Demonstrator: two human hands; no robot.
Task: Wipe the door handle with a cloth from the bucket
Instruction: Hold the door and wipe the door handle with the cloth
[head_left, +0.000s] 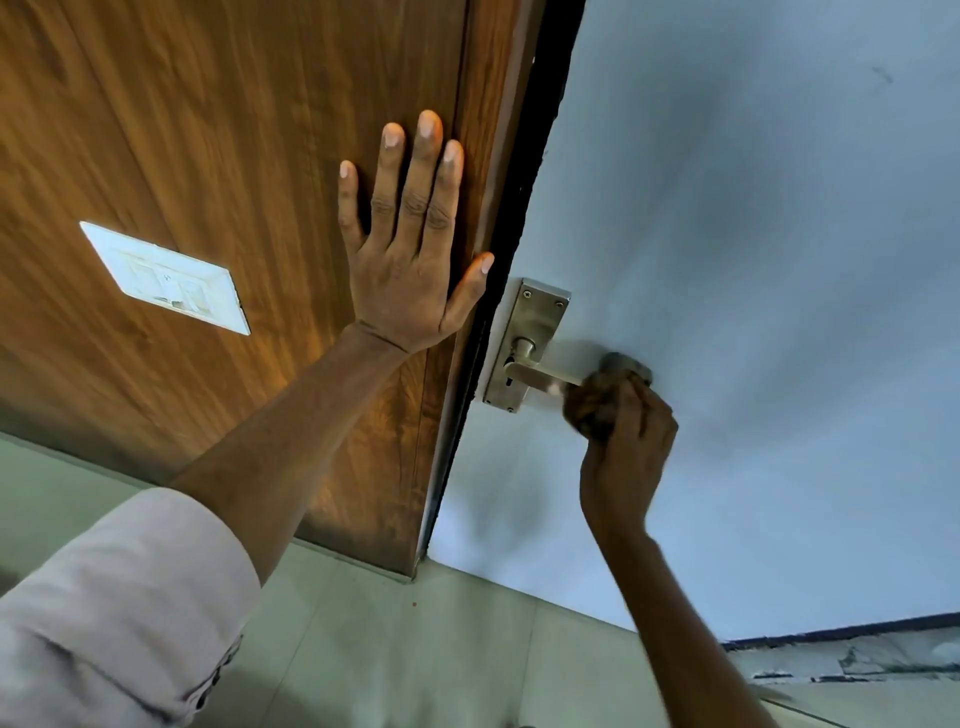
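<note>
A silver lever door handle (535, 375) on a metal backplate (535, 317) sits at the left edge of a pale blue-grey door (753, 260). My right hand (626, 452) grips a bunched brownish cloth (597, 410) that wraps the outer end of the lever, blurred by motion. My left hand (410, 249) lies flat with fingers spread on the wooden panel (208, 130) left of the door, thumb near the dark gap. The bucket is out of view.
A white switch plate (166, 278) is set into the wooden panel. Pale floor tiles (415, 649) run below. At the lower right, a marbled threshold strip (857, 657) lies under the door's bottom edge.
</note>
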